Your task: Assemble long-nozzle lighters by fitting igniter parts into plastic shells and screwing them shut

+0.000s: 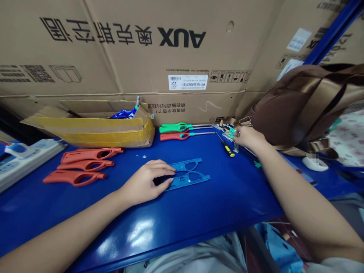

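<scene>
Two blue lighter casing halves (187,181) lie side by side on the blue table, their hollow inner sides up. My left hand (146,182) is curled over their left ends, fingers on the far half and thumb on the near one. At the back right, my right hand (250,139) reaches into a small heap of clear and green parts (227,133). Its fingertips are pinched together; what is between them is too small to make out. Just left of that hand lies a yellow and black screwdriver (228,149).
A green lighter (173,128) and a red lighter (174,136) lie behind the casing halves. Several red casings (76,177) are at the left, near a power strip (31,155). A taped cardboard box (99,131) stands behind. A brown bag (287,102) sits at the right.
</scene>
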Demonstrator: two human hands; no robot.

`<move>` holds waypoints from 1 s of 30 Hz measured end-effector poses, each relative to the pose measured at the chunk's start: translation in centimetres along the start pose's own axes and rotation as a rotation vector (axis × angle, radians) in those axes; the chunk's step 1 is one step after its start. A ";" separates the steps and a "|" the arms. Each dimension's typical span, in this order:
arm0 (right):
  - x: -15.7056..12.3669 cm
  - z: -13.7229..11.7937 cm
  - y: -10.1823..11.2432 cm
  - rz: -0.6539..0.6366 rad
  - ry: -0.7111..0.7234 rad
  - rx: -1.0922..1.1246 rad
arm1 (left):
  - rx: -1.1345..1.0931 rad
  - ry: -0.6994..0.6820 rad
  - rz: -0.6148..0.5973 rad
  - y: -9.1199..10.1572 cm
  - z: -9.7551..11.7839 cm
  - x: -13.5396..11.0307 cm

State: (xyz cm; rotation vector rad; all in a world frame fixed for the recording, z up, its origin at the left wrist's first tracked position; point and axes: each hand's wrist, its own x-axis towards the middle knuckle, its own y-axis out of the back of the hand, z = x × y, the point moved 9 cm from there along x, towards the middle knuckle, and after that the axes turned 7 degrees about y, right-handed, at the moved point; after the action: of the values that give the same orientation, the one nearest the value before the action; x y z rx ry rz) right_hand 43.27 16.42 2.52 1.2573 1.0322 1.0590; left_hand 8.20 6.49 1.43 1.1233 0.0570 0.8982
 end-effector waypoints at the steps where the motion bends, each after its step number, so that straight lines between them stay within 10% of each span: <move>1: 0.1 0.1 0.0 0.001 -0.002 0.002 | 0.000 -0.001 0.004 0.1 0.0 0.0; 19: 0.8 0.1 -0.3 0.049 0.021 0.056 | -0.002 0.019 0.021 0.2 -0.3 0.2; 30: -0.6 -0.6 3.0 0.361 0.115 0.278 | -0.060 0.033 0.032 0.4 -0.3 0.3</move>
State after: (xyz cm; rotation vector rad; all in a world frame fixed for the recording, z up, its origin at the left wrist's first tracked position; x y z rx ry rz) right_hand 42.44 16.06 5.50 1.6689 1.0911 1.3055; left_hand 8.05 7.00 1.71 1.0559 0.0389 0.9419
